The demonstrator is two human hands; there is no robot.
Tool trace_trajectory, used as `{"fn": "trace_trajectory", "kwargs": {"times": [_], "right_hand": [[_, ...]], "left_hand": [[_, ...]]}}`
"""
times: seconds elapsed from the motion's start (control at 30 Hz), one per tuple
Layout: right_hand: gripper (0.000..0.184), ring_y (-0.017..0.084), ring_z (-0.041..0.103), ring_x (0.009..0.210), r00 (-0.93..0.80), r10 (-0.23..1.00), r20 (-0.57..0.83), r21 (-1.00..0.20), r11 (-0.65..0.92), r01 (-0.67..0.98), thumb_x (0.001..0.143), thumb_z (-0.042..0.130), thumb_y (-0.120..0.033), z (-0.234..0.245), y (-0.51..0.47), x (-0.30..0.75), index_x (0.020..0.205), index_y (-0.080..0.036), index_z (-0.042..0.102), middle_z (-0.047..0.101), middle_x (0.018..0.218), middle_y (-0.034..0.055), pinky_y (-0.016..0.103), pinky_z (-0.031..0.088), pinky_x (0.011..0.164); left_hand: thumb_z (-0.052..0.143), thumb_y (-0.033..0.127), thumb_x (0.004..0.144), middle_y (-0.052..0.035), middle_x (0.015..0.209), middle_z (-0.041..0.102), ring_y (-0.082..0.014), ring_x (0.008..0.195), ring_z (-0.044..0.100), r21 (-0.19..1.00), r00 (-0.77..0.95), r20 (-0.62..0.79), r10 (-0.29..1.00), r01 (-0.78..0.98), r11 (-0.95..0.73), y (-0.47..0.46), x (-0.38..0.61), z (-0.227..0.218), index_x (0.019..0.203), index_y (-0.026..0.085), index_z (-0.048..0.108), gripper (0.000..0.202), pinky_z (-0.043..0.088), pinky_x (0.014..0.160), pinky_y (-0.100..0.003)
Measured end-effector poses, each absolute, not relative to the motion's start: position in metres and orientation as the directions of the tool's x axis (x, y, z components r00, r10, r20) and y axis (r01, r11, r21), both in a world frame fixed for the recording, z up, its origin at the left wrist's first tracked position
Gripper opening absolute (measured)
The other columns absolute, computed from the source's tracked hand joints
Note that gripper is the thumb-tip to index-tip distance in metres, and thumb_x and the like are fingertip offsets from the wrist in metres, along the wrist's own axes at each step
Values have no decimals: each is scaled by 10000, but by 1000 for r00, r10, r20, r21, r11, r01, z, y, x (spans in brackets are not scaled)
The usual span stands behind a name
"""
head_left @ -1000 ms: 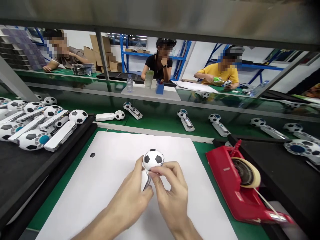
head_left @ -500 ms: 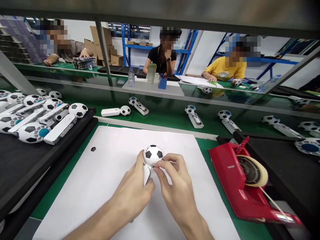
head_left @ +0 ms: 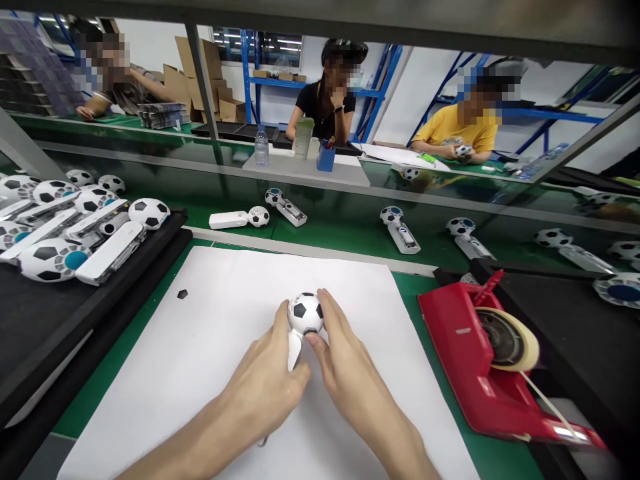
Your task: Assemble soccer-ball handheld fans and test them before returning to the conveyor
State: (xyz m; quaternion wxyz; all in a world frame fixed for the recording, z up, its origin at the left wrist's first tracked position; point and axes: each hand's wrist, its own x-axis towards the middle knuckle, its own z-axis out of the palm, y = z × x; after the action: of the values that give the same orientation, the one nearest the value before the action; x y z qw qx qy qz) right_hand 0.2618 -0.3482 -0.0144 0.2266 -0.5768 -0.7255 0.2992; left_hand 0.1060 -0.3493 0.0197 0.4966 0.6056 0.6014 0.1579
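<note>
A small handheld fan with a black-and-white soccer-ball head (head_left: pixel 306 313) is held over the white sheet (head_left: pixel 225 293). My left hand (head_left: pixel 267 367) is wrapped round its white handle (head_left: pixel 295 350), with the index finger against the ball's left side; most of the handle is hidden by this hand. My right hand (head_left: pixel 345 353) is closed on the ball's right side, fingers along the edge and thumb beneath it. Near the sheet's upper left lies a loose black pentagon piece (head_left: pixel 183 294).
Several similar fans (head_left: pixel 55 259) crowd a black tray (head_left: pixel 30 313) on the left. More fans (head_left: pixel 400 230) lie along the green belt (head_left: pixel 335 230) ahead. A red tape dispenser (head_left: pixel 465 353) stands at right. Three people sit across the line, behind a bottle (head_left: pixel 261 147) and cup (head_left: pixel 303 139).
My right hand has gone from a fingertip pinch below the ball to gripping its right side. A black patch now shows at the ball's lower edge. The co-worker at right has lifted a fan.
</note>
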Motion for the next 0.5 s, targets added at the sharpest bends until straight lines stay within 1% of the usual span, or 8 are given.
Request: {"fn": "trace_trajectory", "kwargs": {"times": [0.07,0.1,0.13,0.2,0.27,0.37,0.43,0.5], "right_hand": [[567,215,251,1493,-283,956,-75,-708,149,691,1040,300,-294,-12,-349,263,1573,-238,114,189,1646,58,457,335,1200],[567,206,268,1485,-298,951,-79,-713,155,684,1038,299,-288,-12,-350,263,1572,-248,113,183,1645,49,435,351,1193],[564,197,288,1475,-310,947,-80,-719,161,676,1037,298,-284,-12,-350,263,1570,-257,115,179,1642,42,413,369,1184],[556,180,317,1457,-320,944,-85,-732,159,663,1038,291,-279,-13,-351,263,1567,-270,120,181,1633,36,380,394,1166],[555,173,305,1460,-322,943,-87,-734,158,660,1038,288,-272,-15,-352,265,1567,-271,117,180,1631,33,374,380,1175],[571,178,293,1467,-329,940,-95,-733,158,662,1035,296,-253,-16,-351,267,1572,-272,104,185,1630,32,384,363,1185],[586,181,318,1456,-349,932,-95,-751,163,640,1026,295,-215,-17,-351,269,1575,-275,99,188,1626,39,372,395,1164],[620,186,333,1449,-365,927,-83,-755,181,630,1005,294,-163,-19,-350,269,1578,-274,84,197,1622,51,376,412,1152]], "left_hand": [[474,248,871,-123,1197,619,-299,948,619,774,241,-417,876,599,204,-350,106,22,1575,246,42,826,469,775,-392],[476,273,883,-124,1174,627,-302,938,622,771,256,-425,868,605,200,-350,106,23,1581,240,3,844,466,790,-404],[482,294,889,-123,1155,633,-304,934,624,774,270,-431,861,602,198,-350,106,24,1581,240,-5,848,465,798,-408],[507,303,889,-111,1146,639,-298,947,629,803,295,-420,858,561,201,-349,106,23,1564,263,65,808,466,812,-400],[533,267,876,-85,1125,647,-278,937,639,847,315,-393,864,490,206,-347,105,18,1516,288,159,742,471,823,-383],[556,230,866,-52,1057,658,-237,838,640,894,358,-353,864,402,199,-344,102,8,1467,284,199,701,480,787,-361],[573,278,881,-62,1116,643,-209,784,624,912,391,-351,851,350,216,-342,99,4,1465,277,179,704,484,743,-344],[546,391,921,-85,1205,609,-191,755,613,910,410,-382,829,321,261,-341,97,3,1478,286,149,692,488,721,-343]]}}
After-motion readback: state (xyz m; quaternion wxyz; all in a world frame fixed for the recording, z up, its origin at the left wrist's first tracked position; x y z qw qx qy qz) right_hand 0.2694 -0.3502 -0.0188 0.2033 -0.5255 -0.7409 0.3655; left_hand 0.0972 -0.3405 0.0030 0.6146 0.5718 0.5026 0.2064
